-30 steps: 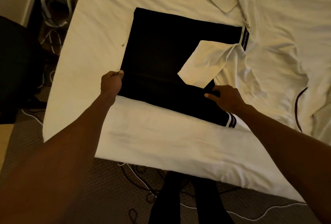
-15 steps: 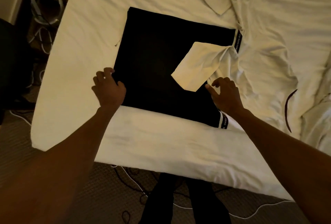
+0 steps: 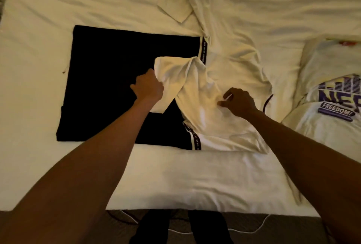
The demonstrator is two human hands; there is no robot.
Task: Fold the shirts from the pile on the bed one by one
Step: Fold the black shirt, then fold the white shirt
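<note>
A shirt with a black lower half (image 3: 109,79) and a white upper half (image 3: 230,79) lies spread flat on the bed (image 3: 58,9). Its white sleeve (image 3: 172,71) is folded over the black part. My left hand (image 3: 147,87) grips that sleeve at its left edge. My right hand (image 3: 239,100) pinches the white fabric of the shirt's body just right of the sleeve. The other sleeve (image 3: 173,3) lies flat at the far side. A second shirt (image 3: 330,95), white with purple print, lies at the right edge.
The bed's near edge (image 3: 175,195) runs across the lower part of the view. Below it are the floor, white cables (image 3: 259,228) and my dark legs (image 3: 207,228).
Both hands left the black hem edge and moved to the right onto the white part. My left hand took hold of the folded sleeve, my right pinched the body fabric. The view shifted right.
</note>
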